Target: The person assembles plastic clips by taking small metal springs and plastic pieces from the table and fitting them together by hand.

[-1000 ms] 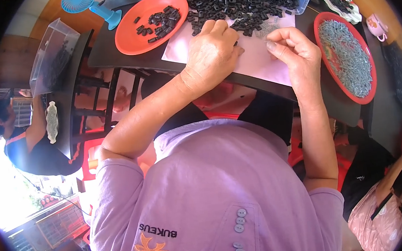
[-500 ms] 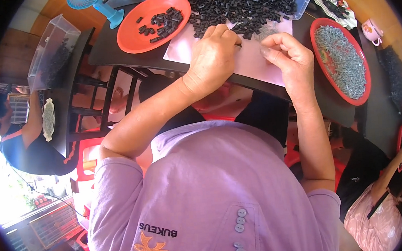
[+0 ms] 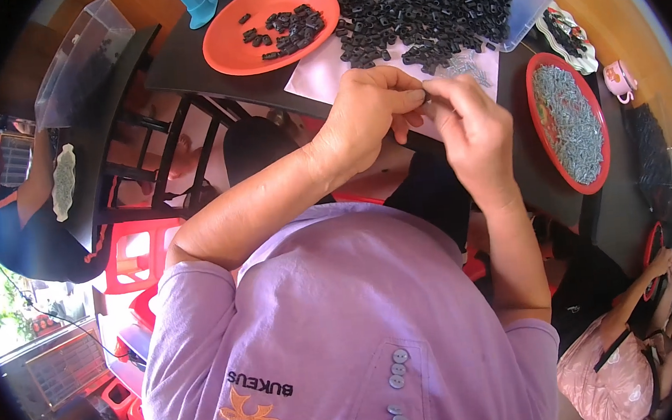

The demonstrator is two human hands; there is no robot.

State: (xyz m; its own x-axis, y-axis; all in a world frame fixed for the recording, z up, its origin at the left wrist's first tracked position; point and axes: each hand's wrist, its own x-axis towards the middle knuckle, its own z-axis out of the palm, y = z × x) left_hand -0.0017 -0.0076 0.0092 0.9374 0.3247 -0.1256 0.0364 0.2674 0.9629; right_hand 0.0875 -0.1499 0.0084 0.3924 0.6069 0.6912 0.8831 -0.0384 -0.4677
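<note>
My left hand [image 3: 361, 121] is closed in a pinch on a small black plastic part [image 3: 427, 99], of which only a dark bit shows at the fingertips. Against that part come the fingers of my right hand [image 3: 478, 132], curled and pressed together; anything they hold is hidden. Just beyond both hands, a big heap of black plastic parts [image 3: 423, 10] spills out of a clear bin onto a pale sheet [image 3: 314, 77]. Some thin silvery metal pieces [image 3: 468, 67] lie on the sheet, at the near right side of the heap.
An orange-red plate [image 3: 221, 49] with several black parts stands left of the heap. To the right is a red oval tray [image 3: 534, 99] full of silvery metal pieces. Beyond it are a white dish [image 3: 589, 60] and a pink cup [image 3: 619, 81]. Other people sit at both sides.
My hands have come together over the sheet's near edge: the left moved right, the right closed its fingers and moved inward. The view has shifted slightly.
</note>
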